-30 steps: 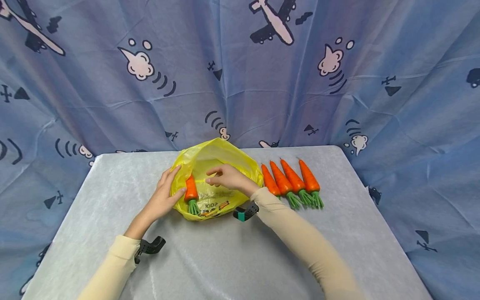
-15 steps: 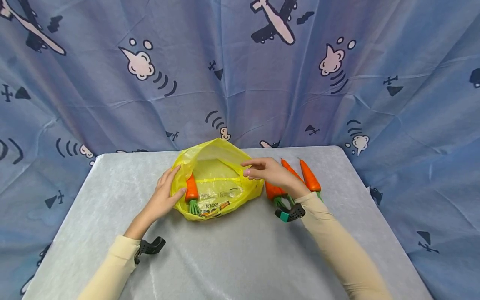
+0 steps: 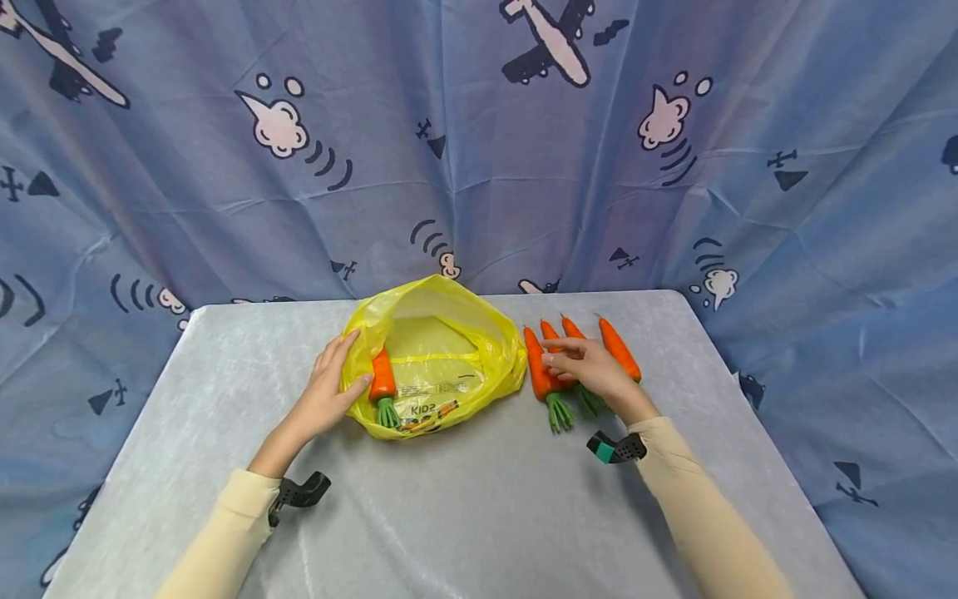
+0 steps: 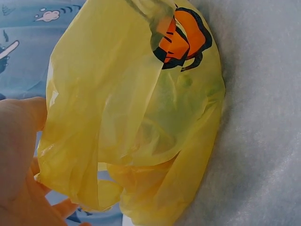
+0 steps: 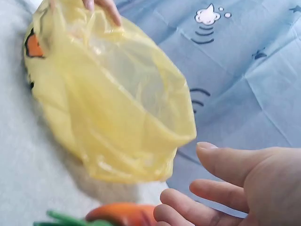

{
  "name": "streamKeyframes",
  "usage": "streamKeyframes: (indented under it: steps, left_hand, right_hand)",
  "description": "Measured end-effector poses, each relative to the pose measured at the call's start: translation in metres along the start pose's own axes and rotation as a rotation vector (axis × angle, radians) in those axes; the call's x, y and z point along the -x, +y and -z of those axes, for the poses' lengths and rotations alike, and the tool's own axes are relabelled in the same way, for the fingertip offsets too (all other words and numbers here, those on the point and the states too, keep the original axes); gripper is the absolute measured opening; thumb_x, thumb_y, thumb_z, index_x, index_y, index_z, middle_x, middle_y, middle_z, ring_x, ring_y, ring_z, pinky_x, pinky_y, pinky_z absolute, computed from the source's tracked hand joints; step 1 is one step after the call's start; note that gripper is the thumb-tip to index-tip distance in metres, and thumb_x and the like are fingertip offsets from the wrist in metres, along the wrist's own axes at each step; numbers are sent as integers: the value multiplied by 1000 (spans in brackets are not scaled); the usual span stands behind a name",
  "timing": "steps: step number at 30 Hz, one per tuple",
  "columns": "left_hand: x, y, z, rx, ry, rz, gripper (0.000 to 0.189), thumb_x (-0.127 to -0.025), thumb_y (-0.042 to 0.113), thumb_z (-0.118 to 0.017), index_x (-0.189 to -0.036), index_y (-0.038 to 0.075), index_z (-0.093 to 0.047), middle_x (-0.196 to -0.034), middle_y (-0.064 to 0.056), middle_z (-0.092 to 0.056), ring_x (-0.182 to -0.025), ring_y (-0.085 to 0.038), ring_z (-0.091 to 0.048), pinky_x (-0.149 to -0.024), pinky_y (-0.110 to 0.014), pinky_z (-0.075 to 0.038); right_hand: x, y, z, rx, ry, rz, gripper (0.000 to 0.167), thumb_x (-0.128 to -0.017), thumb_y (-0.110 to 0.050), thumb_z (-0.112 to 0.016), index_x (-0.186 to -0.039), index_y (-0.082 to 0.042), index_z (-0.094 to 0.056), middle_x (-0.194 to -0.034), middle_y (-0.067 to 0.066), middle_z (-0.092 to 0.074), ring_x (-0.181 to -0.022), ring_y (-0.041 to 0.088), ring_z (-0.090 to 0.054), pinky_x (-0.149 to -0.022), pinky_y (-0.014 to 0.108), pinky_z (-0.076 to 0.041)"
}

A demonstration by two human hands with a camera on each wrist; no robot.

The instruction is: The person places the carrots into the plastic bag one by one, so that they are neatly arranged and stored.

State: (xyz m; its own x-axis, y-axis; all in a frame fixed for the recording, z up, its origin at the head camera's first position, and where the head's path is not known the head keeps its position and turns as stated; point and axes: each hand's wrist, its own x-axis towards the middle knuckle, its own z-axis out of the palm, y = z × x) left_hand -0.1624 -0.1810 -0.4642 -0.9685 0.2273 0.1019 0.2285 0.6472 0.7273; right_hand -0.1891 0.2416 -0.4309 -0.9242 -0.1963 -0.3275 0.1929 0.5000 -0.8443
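Blue fabric [image 3: 479, 175] printed with aeroplanes and puffs of cloud hangs behind a pale table [image 3: 464, 516], both running out of the head view. On it sits a yellow bag [image 3: 503, 370], mouth gaping, with one carrot [image 3: 382, 378] lying inside against its left wall, green end toward the wearer. At that same side the left hand [image 3: 323, 389] grips the rim, thumb over the edge. Just right of the bag, four more carrots lie on the table; the right hand [image 3: 595, 370], fingers spread loosely and holding nothing, covers much of the middle two. The leftmost carrot [image 3: 539, 366] shows almost whole, while the rightmost carrot [image 3: 617, 345] loses its greens behind the wrist. Seen from the left wrist, yellow plastic fills most of the view; a blurred greenish shape behind it is hard to make out, and the hand is cut off at the edge. From the right wrist, the bag's contents cannot be made out, a carrot is cropped by the lower border, and whether any fingertip touches it I cannot tell; thumb and fingers stand apart.
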Motion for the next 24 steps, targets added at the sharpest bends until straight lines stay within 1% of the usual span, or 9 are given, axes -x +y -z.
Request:
streamKeyframes:
  steps: [2, 6, 12, 17, 20, 22, 24]
  left_hand:
    - [0, -1, 0, -1, -2, 3, 76, -97, 24, -59, -160, 18, -17, -163, -20, -17, -147, -42, -20, -114, -71, -23]
    - [1, -2, 0, 2, -9, 7, 75, -98, 25, -59, -160, 19, -16, -163, -20, -16, -148, -42, -18, -115, -70, -22]
    - [1, -2, 0, -3, -16, 11, 76, -98, 25, -59, -160, 19, -16, -163, -20, -16, -148, -42, -18, -114, -71, -22]
    - [1, -3, 0, -7, -12, 10, 75, -98, 26, -59, -160, 19, -16, -163, -20, -16, -148, -43, -18, -114, -72, -22]
    - [1, -3, 0, -5, -11, 7, 75, -98, 26, -59, -160, 18, -17, -163, -20, -17, -148, -43, -19, -114, -71, -22]
    - [1, -3, 0, -5, -13, 4, 75, -98, 26, -59, -160, 17, -17, -163, -20, -17, -147, -43, -19, -115, -70, -22]
    - [1, -3, 0, -5, -14, 5, 75, -98, 25, -59, -159, 17, -17, -163, -20, -17, -147, -43, -19, -115, -70, -22]
  right_hand:
    - [0, 6, -1, -3, 13, 8, 58, -96, -36, -64, -144, -7, -51, -130, 21, -65, -110, 29, -67, -99, 43, -54]
    - [1, 16, -2, 27, 38, 20, 53, -97, -27, -63, -143, -2, -51, -128, 24, -64, -107, 28, -67, -95, 40, -57]
    - [3, 23, 1, 51, 82, 28, 54, -96, -28, -65, -141, -1, -52, -123, 24, -67, -105, 28, -68, -92, 38, -58]
    - [6, 19, -2, 140, 110, 13, 56, -95, -30, -66, -141, -1, -52, -119, 20, -70, -98, 28, -69, -88, 40, -59]
    - [7, 17, -6, 186, 118, 10, 58, -94, -31, -68, -141, -1, -52, -113, 19, -72, -94, 29, -71, -84, 42, -59]
    - [8, 18, -9, 210, 127, 13, 59, -93, -30, -69, -140, 1, -52, -110, 18, -73, -92, 29, -72, -81, 42, -60]
    - [8, 19, -12, 234, 149, 11, 59, -92, -30, -70, -139, 0, -54, -106, 17, -74, -88, 28, -72, -76, 39, -60]
